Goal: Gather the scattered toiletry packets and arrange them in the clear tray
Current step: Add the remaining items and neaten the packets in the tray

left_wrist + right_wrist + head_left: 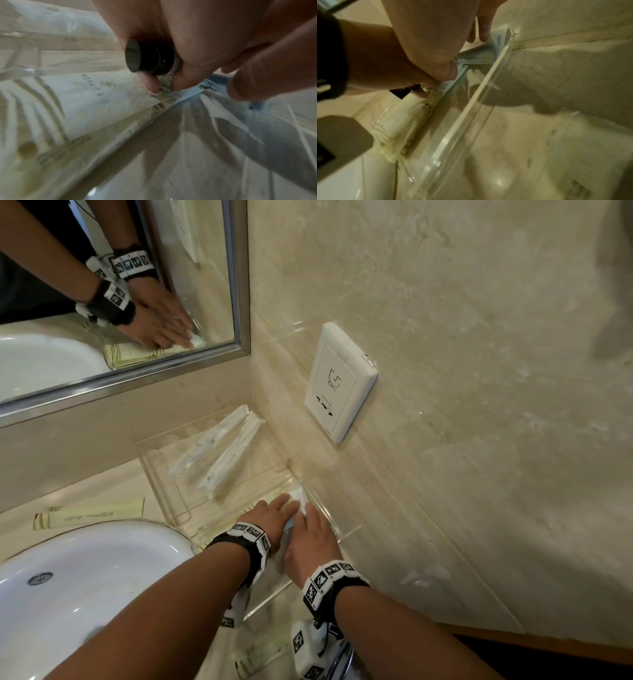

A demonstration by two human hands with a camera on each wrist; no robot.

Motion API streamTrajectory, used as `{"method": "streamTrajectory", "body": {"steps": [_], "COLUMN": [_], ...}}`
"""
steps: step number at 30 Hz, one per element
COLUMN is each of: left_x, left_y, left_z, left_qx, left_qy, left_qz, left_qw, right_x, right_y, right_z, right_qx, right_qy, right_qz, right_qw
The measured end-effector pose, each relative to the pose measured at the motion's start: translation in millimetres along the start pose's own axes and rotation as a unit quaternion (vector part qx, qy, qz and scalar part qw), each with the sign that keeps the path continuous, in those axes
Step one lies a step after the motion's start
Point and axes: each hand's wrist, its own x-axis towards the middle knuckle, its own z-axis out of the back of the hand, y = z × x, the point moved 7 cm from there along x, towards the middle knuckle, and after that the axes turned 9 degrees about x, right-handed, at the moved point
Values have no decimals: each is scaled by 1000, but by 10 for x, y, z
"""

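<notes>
Nearest the viewer, a pale green toiletry packet point(262, 655) lies flat on the beige marble worktop point(219, 642), just below the two forearms, beside a chrome fixture point(339, 659) at the bottom edge. Both wrists wear black bands with black-and-white square markers. A little further in, both hands are lowered into the near compartment of the clear tray point(154, 474), which sits in the corner against the right-hand wall. The left hand point(270, 517) lies palm down with its fingers stretched forward and close together. In its wrist view its fingertips point(150, 85) press down on a white packet point(72, 102), and a small dark round object point(145, 58) sits tucked under the hand; whether the fingers are curled around that object I cannot tell. The right hand point(313, 539) lies just beside it, also palm down, fingers extended. Its wrist view shows the thumb point(443, 69) and fingers resting on a pale blue packet point(481, 54) that lies next to the tray's clear side wall. Neither hand's grip is closed around a packet; both press flat. To the left, a white sink basin point(102, 570) curves round. Beyond its rim, another pale green packet point(89, 517) lies on the worktop, outside the tray. In the tray's far compartment, two long white packets point(219, 451) lie side by side, angled towards the corner. On the wall above, a white shaver socket point(337, 385) is mounted. At upper left, a framed mirror point(236, 285) reflects the hands and the tray.
</notes>
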Motion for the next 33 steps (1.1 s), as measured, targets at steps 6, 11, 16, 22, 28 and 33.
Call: {"method": "streamTrajectory", "body": {"steps": [6, 11, 16, 22, 28, 33], "left_x": [7, 30, 21, -106, -340, -560], "left_y": [35, 37, 59, 127, 325, 400], "left_z": [-43, -62, -28, 179, 319, 291], "left_qx": [-1, -3, -40, -134, -233, -320], "left_qy": [1, 3, -12, -56, -135, -150], "left_qz": [5, -2, -8, 17, 76, 114], "left_qw": [1000, 1000, 999, 989, 960, 929], "right_x": [-125, -108, -66, -188, -322, -368], "right_y": [-173, -185, -195, -194, 19, 399], "right_z": [-222, -231, -163, 44, 271, 195], "right_qx": [-20, -25, 21, 39, 83, 198], "right_qy": [44, 53, 66, 29, -20, 80], "right_qz": [12, 23, 14, 46, 81, 31], "right_qw": [999, 998, 998, 998, 993, 976]}}
